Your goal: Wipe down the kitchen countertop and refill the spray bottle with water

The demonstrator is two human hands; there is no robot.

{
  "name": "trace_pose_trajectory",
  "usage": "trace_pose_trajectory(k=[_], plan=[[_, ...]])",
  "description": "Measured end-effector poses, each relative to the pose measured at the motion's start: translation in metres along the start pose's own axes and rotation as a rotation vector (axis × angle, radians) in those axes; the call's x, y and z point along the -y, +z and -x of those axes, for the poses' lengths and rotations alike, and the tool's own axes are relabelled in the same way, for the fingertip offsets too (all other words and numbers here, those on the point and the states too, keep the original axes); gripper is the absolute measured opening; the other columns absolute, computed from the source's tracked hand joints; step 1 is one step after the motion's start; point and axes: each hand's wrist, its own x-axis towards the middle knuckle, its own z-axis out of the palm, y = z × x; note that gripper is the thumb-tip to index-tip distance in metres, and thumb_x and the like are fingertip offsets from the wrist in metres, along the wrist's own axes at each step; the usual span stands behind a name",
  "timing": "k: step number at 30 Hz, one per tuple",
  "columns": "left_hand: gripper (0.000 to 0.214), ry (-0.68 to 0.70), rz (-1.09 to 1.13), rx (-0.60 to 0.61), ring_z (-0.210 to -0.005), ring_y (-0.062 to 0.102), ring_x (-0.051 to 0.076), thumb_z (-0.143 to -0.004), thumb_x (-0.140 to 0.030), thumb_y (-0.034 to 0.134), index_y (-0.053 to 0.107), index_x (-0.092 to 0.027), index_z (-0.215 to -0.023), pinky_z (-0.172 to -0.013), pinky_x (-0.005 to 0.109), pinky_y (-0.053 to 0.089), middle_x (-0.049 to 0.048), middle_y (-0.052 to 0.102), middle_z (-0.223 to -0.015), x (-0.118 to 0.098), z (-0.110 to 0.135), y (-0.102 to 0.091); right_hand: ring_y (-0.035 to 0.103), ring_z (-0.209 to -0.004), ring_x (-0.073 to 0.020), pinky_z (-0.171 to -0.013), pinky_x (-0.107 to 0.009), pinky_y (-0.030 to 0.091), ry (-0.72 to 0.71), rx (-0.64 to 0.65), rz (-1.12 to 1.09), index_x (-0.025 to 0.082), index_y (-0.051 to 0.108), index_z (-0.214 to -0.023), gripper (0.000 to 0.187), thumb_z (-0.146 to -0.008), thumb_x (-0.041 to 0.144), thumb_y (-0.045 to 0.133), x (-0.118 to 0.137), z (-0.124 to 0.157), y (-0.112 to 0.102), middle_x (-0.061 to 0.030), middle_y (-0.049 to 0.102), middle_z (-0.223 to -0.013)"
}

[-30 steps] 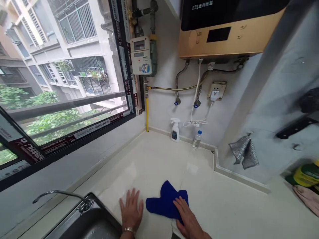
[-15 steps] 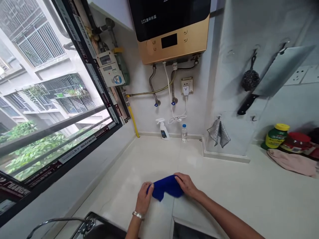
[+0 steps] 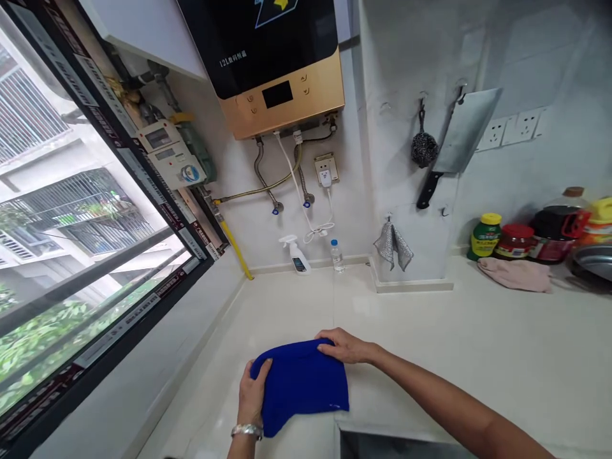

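A blue cloth (image 3: 303, 382) is stretched between my two hands, just over the pale countertop (image 3: 411, 331). My left hand (image 3: 252, 389), with a silver bracelet at the wrist, pinches its left edge, thumb on top. At the upper right corner my right hand (image 3: 345, 346) grips it between thumb and fingers. The lower part of the cloth spreads toward me, with a small pale mark near its bottom right corner. The fingers behind the cloth are partly hidden.
A white spray bottle (image 3: 296, 256) and a blue-capped water bottle (image 3: 337, 257) stand against the back wall. A cleaver (image 3: 461, 137) hangs at right above the counter, near a silver cloth (image 3: 393, 246). A dark recess (image 3: 396, 445) opens at the front edge.
The blue cloth, bunched and folded before, now hangs spread wider and lower between my hands. My left hand has moved left and down. The view has turned to the right.
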Motion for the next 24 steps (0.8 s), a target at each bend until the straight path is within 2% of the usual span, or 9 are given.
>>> trace_pose_trajectory(k=[4, 8, 11, 14, 15, 17, 19, 22, 24], plan=[[0.058, 0.105, -0.205, 0.043, -0.061, 0.065, 0.020, -0.064, -0.065, 0.075, 0.058, -0.022, -0.099, -0.062, 0.034, 0.056, -0.0021, 0.070, -0.068, 0.002, -0.003, -0.023, 0.055, -0.068, -0.0132, -0.066, -0.026, 0.045, -0.009, 0.010, 0.022, 0.019, 0.066, -0.090, 0.029, -0.096, 0.038, 0.045, -0.005, 0.002, 0.002, 0.0011, 0.061, -0.075], [0.061, 0.171, -0.473, 0.037, -0.073, 0.069, 0.026, -0.063, -0.073, 0.070, 0.064, -0.021, -0.096, -0.072, 0.040, 0.057, 0.0022, 0.074, -0.077, -0.019, -0.001, -0.049, 0.062, -0.065, -0.0131, -0.060, -0.024, 0.047, 0.029, -0.003, -0.040, 0.019, 0.062, -0.105, 0.037, -0.102, 0.043, 0.035, -0.009, 0.001, 0.018, 0.0006, 0.064, -0.076], [0.060, 0.257, -0.606, -0.062, -0.079, 0.071, 0.030, -0.062, -0.071, 0.069, 0.065, -0.023, -0.097, -0.078, 0.045, 0.057, 0.0038, 0.075, -0.079, -0.035, -0.011, -0.059, 0.067, -0.058, -0.0152, -0.049, -0.023, 0.047, 0.129, -0.008, -0.151, 0.020, 0.056, -0.122, 0.045, -0.103, 0.051, 0.028, -0.023, -0.006, 0.043, 0.0017, 0.065, -0.068], [0.062, 0.365, -0.659, -0.238, -0.085, 0.072, 0.031, -0.069, -0.064, 0.065, 0.059, -0.021, -0.113, -0.085, 0.048, 0.057, 0.0077, 0.076, -0.089, -0.035, -0.035, -0.059, 0.067, -0.051, -0.0173, -0.048, -0.026, 0.050, 0.203, -0.160, -0.041, 0.020, 0.053, -0.127, 0.049, -0.104, 0.050, 0.023, -0.050, -0.013, 0.067, 0.0033, 0.063, -0.057], [0.066, 0.406, -0.645, -0.282, -0.092, 0.072, 0.031, -0.071, -0.060, 0.064, 0.053, -0.019, -0.122, -0.089, 0.049, 0.057, 0.0123, 0.075, -0.104, -0.031, -0.043, -0.057, 0.068, -0.054, -0.0180, -0.054, -0.029, 0.055, 0.214, -0.224, 0.020, 0.020, 0.053, -0.128, 0.047, -0.104, 0.047, 0.024, -0.061, -0.013, 0.072, 0.0015, 0.066, -0.062], [0.076, 0.437, -0.632, -0.299, -0.109, 0.068, 0.031, -0.074, -0.055, 0.060, 0.041, -0.015, -0.136, -0.094, 0.049, 0.056, 0.0203, 0.064, -0.132, -0.016, -0.058, -0.052, 0.073, -0.075, -0.0209, -0.077, -0.039, 0.060, 0.223, -0.326, 0.116, 0.019, 0.051, -0.132, 0.042, -0.102, 0.038, 0.030, -0.084, -0.006, 0.075, -0.0065, 0.073, -0.086], [0.075, 0.440, -0.643, -0.272, -0.118, 0.065, 0.031, -0.079, -0.053, 0.056, 0.038, -0.012, -0.139, -0.098, 0.049, 0.054, 0.0229, 0.059, -0.139, 0.008, -0.067, -0.040, 0.070, -0.101, -0.0247, -0.097, -0.047, 0.054, 0.225, -0.399, 0.188, 0.018, 0.048, -0.137, 0.043, -0.097, 0.030, 0.036, -0.106, 0.010, 0.070, -0.0138, 0.069, -0.114], [0.059, 0.436, -0.677, -0.164, -0.117, 0.066, 0.028, -0.085, -0.047, 0.049, 0.050, -0.011, -0.132, -0.103, 0.047, 0.053, 0.0202, 0.068, -0.127, 0.061, -0.061, -0.005, 0.065, -0.114, -0.0292, -0.103, -0.052, 0.051, 0.247, -0.468, 0.272, 0.015, 0.050, -0.137, 0.046, -0.094, 0.026, 0.035, -0.133, 0.046, 0.064, -0.0183, 0.064, -0.125], [0.058, 0.438, -0.719, -0.099, -0.130, 0.058, 0.032, -0.084, -0.043, 0.053, 0.056, -0.012, -0.132, -0.114, 0.054, 0.043, 0.0200, 0.064, -0.136, 0.102, -0.047, 0.024, 0.066, -0.112, -0.0293, -0.100, -0.050, 0.054, 0.229, -0.464, 0.346, 0.015, 0.053, -0.134, 0.045, -0.094, 0.023, 0.035, -0.143, 0.066, 0.069, -0.0180, 0.065, -0.124]])
